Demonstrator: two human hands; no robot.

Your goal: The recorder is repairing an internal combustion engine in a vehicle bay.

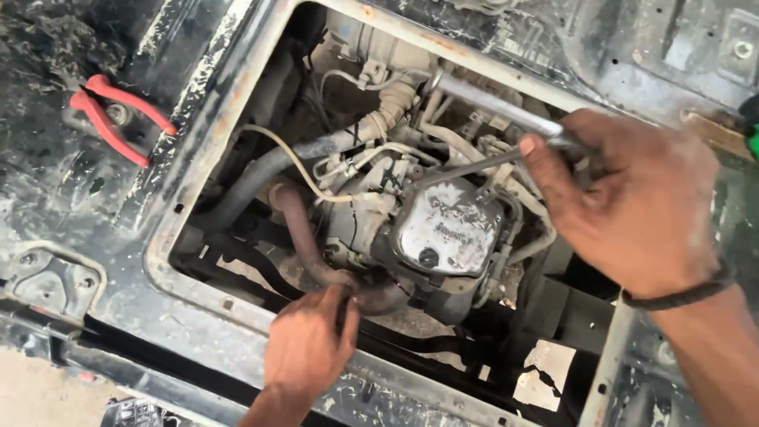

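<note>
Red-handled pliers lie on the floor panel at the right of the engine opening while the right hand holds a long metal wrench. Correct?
Not quite. The head view shows the red-handled pliers lying left of the opening, not right. The right hand does hold the long metal wrench.

- Pliers [118,119] — bright red handles against the dark panel.
- Floor panel [95,205] — black, flecked and streaked with off-white paint and grime.
- Frame of the opening [207,134] — pale grey-white, spotted with orange-brown rust.
- Engine cover [449,228] — dull silver-grey, mottled with white dust, with a black round cap.
- Curved hose [299,229] — brownish-red.
- Thick pipe [261,175] — dark grey.
- Thin cable [292,158] — cream.
- Wrench [490,103] — shiny silver metal.
- Wristband [680,296] — black.
</note>
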